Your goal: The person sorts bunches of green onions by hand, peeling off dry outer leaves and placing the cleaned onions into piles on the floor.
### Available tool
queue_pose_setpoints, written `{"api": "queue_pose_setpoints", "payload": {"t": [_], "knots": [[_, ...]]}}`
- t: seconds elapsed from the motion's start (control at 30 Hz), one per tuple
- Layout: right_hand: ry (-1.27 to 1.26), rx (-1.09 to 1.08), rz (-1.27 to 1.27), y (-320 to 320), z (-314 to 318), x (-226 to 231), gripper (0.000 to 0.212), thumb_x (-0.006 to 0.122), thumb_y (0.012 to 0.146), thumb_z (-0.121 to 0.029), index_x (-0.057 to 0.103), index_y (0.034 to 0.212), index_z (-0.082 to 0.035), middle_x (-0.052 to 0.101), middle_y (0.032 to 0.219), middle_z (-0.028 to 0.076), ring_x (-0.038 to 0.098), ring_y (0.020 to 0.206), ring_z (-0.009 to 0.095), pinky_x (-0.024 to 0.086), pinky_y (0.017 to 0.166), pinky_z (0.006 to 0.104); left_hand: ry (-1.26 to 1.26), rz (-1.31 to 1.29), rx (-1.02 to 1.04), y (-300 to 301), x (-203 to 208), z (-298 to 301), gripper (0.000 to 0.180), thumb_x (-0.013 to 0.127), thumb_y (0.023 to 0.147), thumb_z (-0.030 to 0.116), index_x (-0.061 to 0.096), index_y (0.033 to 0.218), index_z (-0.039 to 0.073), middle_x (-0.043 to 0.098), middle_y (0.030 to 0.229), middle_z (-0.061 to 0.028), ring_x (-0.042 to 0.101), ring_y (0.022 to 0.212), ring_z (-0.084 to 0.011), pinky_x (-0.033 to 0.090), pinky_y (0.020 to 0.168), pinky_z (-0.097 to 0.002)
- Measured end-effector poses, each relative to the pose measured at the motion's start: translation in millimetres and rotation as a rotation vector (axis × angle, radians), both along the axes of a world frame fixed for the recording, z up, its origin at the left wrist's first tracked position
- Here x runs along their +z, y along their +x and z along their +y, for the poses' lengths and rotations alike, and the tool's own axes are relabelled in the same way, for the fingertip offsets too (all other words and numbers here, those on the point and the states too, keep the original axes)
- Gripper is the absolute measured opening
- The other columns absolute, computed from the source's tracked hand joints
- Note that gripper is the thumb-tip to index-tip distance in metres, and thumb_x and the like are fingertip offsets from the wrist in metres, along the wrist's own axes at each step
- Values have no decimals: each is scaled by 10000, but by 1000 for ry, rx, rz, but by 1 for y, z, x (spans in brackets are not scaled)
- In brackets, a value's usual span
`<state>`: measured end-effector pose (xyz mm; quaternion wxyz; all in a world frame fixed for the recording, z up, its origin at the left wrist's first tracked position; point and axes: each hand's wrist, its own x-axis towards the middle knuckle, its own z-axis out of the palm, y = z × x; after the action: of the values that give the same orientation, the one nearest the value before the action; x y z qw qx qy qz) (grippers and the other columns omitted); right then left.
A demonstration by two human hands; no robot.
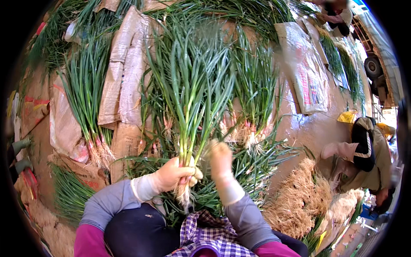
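My left hand, in a pale glove, is closed around the lower stalks of a bunch of green onions. The bunch stands upright in front of me, its long green leaves fanning away and its whitish roots hanging below the fist. Just to the right of the stalks is my right hand, also gloved and raised, apart from the bunch. Motion smears its fingers, so whether they hold anything cannot be made out. Loose green leaves lie beneath both hands, over the ground before my lap.
Other green onions lie beyond the bunch, and more at the left. Woven sacks are spread on the ground. A brown fibrous heap sits at my right, near a crouching person. A vehicle wheel shows far right.
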<state>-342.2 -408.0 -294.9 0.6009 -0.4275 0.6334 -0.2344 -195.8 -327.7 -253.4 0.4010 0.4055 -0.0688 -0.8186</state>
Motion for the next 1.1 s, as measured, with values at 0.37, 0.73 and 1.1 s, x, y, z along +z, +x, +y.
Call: {"api": "queue_pose_setpoints", "payload": {"t": [0.37,0.73,1.1], "knots": [[-316,451,1133,-78,-154,-35,278,707,745,-248,610,925,-60,646,901,135,623,843,263,491,760,357,41,-150,152,26,-30,1,121,533,859,82,546,957,12,622,1010,-171,567,601,-88,434,492,-188],[401,437,-311,-57,-105,20,355,634,818,-107,526,1132,20,606,977,147,585,652,142,510,571,245,104,-175,18,3,-9,-8,212,550,865,92,539,1038,-30,606,761,-74,544,566,-70,464,510,-183],[289,514,-494,-14,-10,3,290,649,842,-214,560,1017,0,579,967,16,503,900,106,411,810,261,107,229,135,4,-25,5,131,591,851,126,556,816,5,578,825,-99,583,712,-190,516,708,-325]]}}
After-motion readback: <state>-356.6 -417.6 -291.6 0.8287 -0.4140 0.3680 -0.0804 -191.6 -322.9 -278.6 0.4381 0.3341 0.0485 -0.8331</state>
